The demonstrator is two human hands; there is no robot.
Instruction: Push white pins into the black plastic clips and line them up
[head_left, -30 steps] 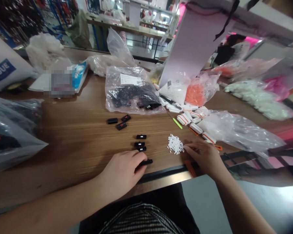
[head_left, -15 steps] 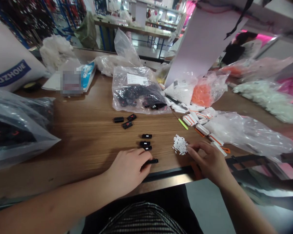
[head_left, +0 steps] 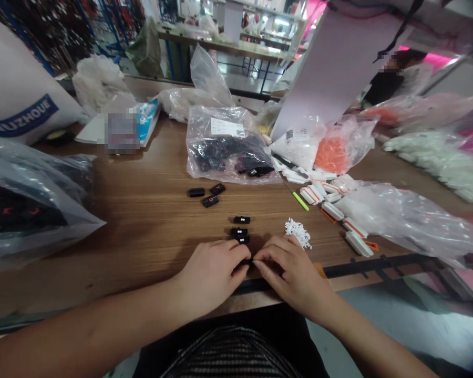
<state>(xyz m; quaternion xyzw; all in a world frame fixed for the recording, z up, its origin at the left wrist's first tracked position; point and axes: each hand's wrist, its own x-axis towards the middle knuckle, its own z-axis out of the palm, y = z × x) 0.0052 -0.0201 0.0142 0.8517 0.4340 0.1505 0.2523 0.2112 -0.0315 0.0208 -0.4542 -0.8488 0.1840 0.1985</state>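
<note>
My left hand (head_left: 216, 268) grips a small black part (head_left: 246, 261) near the table's front edge. At the part's right end, the thumb and forefinger of my right hand (head_left: 289, 270) are pinched together; a tiny white speck shows at their tips, too small to make out. Just beyond my left fingers lie several black parts with white dots (head_left: 242, 220). The pile of small white pieces (head_left: 297, 232) sits right behind my right hand. Farther back on the left are three black parts (head_left: 210, 200), two with red marks.
A clear bag of black parts (head_left: 228, 152) lies at the middle back, another bag (head_left: 27, 210) at the left. White and orange pieces (head_left: 333, 211), a green stick (head_left: 300, 201) and a plastic bag (head_left: 410, 220) are on the right. A person (head_left: 386, 81) is in the right background.
My right hand has moved left from the white pile to the black part in my left hand. The whole view has shifted slightly; my left hand keeps its hold.
</note>
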